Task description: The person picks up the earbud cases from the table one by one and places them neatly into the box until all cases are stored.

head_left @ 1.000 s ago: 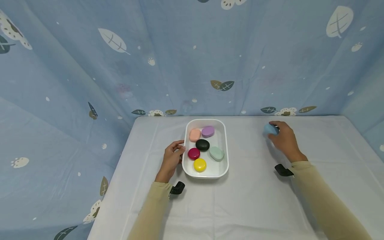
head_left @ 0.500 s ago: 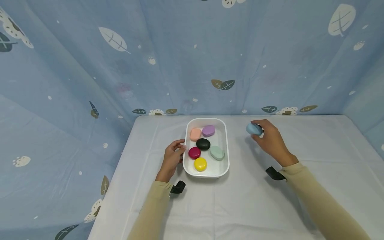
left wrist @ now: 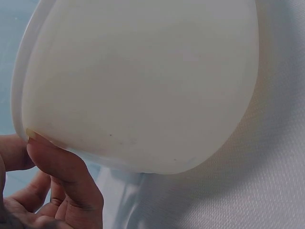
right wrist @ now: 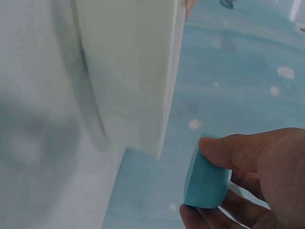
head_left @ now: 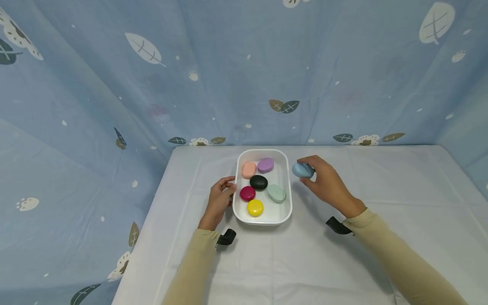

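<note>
A white plastic tray point(head_left: 263, 222) holds several bars of soap: a peach one point(head_left: 249, 170), a purple one point(head_left: 265, 165), a black one point(head_left: 259, 182), a dark red one point(head_left: 248, 193), a yellow one point(head_left: 255, 208) and a mint green one point(head_left: 276, 193). My left hand point(head_left: 218, 203) holds the tray's left rim; in the left wrist view the thumb point(left wrist: 62, 164) sits right at the rim. Just off the tray's upper right side, my right hand point(head_left: 328, 182) pinches a light blue bar of soap point(right wrist: 208, 179) between thumb and fingers, raised over the table.
A white cloth covers the table point(head_left: 305, 262). Behind its back edge hangs a blue curtain point(head_left: 228, 76) with leaf and flower prints. Black camera mounts stick out from both wrists, the right one point(head_left: 337, 225) low over the cloth.
My right hand has carried the light blue bar of soap leftward across the table, from far right to close beside the tray. My left hand and the tray stay where they were.
</note>
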The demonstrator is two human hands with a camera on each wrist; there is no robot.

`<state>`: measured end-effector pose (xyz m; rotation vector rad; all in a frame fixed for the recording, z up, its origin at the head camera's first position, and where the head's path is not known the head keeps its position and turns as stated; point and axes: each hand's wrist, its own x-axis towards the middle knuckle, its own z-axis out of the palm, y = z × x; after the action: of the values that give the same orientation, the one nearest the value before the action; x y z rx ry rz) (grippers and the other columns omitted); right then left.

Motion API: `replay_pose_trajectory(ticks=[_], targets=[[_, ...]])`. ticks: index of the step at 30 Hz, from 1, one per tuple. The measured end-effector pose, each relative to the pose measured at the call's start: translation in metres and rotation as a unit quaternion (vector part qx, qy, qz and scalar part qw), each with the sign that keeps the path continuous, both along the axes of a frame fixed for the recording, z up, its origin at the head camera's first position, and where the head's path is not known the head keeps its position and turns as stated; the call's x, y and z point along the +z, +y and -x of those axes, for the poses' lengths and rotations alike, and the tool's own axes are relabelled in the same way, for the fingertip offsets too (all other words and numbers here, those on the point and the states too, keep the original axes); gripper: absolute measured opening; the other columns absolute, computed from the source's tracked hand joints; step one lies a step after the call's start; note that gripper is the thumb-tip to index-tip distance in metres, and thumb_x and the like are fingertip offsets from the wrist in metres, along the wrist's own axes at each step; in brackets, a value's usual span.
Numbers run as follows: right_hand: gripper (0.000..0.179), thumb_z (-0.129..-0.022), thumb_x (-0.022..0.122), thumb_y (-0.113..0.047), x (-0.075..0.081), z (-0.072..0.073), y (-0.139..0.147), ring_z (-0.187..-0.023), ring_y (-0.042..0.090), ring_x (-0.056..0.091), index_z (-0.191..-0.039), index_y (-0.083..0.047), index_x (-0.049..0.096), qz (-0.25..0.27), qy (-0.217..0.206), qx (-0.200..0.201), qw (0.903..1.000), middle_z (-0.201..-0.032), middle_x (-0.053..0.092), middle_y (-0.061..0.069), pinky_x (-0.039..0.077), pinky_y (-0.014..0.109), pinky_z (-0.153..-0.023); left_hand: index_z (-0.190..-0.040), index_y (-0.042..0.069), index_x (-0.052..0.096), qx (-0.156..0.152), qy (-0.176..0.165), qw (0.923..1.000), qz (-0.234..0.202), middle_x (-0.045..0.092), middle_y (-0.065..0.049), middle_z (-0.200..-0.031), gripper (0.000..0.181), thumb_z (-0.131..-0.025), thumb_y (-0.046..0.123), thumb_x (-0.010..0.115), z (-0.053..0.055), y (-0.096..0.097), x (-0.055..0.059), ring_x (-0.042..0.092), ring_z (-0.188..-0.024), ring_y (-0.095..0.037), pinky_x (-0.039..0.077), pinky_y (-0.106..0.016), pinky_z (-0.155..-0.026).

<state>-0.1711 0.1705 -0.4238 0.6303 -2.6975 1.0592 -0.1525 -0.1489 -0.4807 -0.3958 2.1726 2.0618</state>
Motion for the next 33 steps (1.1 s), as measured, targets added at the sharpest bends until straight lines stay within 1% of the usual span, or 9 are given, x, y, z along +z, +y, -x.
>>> replay_pose_trajectory(ticks=[6, 14, 24, 30, 33], targets=[[0.053, -0.084, 0.083, 0.01, 0.003, -0.005, -0.015, -0.114, 0.038, 0.065, -0.133, 0.004, 0.063, -0.008, -0.007, 0.018, 0.9998, -0.128, 0.065, 0.021, 0.055, 0.055, -0.101, -0.139, 0.003, 0.063, 0.0, 0.002, 1.0, -0.002, 0.057, -0.01, -0.11, 0.034, -0.106, 0.01, 0.062, 0.0, 0.0, 0.0, 0.054, -0.079, -0.019, 0.051, -0.023, -0.056], [0.054, -0.084, 0.084, 0.008, 0.007, -0.012, -0.034, -0.114, 0.037, 0.066, -0.133, 0.001, 0.063, -0.006, -0.01, 0.047, 0.9988, -0.127, 0.066, 0.019, 0.055, 0.054, -0.102, -0.139, 0.003, 0.064, 0.0, 0.004, 1.0, -0.002, 0.058, -0.011, -0.11, 0.033, -0.106, 0.009, 0.063, -0.001, 0.0, 0.0, 0.054, -0.077, -0.019, 0.051, -0.022, -0.057], [0.055, -0.084, 0.085, 0.007, 0.01, -0.017, -0.053, -0.114, 0.032, 0.066, -0.134, 0.0, 0.064, -0.009, -0.018, 0.089, 0.9958, -0.127, 0.067, 0.014, 0.056, 0.051, -0.102, -0.139, 0.005, 0.064, 0.002, -0.003, 1.0, 0.004, 0.058, -0.011, -0.112, 0.033, -0.106, 0.01, 0.063, -0.001, 0.0, 0.0, 0.055, -0.08, -0.018, 0.051, -0.021, -0.058], [0.056, -0.084, 0.084, 0.007, 0.012, -0.019, -0.065, -0.113, 0.032, 0.066, -0.135, -0.002, 0.064, -0.024, -0.025, 0.102, 0.9942, -0.127, 0.067, 0.014, 0.057, 0.05, -0.101, -0.139, 0.004, 0.064, -0.002, 0.003, 1.0, -0.004, 0.058, -0.01, -0.109, 0.033, -0.106, 0.009, 0.063, -0.001, 0.0, 0.001, 0.055, -0.077, -0.018, 0.051, -0.022, -0.057], [0.054, -0.084, 0.084, 0.007, 0.014, -0.02, -0.071, -0.114, 0.032, 0.066, -0.134, -0.002, 0.064, -0.032, -0.028, 0.106, 0.9935, -0.128, 0.067, 0.015, 0.057, 0.05, -0.102, -0.139, 0.004, 0.064, -0.005, 0.005, 0.9999, -0.007, 0.058, -0.01, -0.108, 0.034, -0.106, 0.009, 0.063, -0.001, 0.0, 0.001, 0.055, -0.077, -0.017, 0.05, -0.022, -0.057]])
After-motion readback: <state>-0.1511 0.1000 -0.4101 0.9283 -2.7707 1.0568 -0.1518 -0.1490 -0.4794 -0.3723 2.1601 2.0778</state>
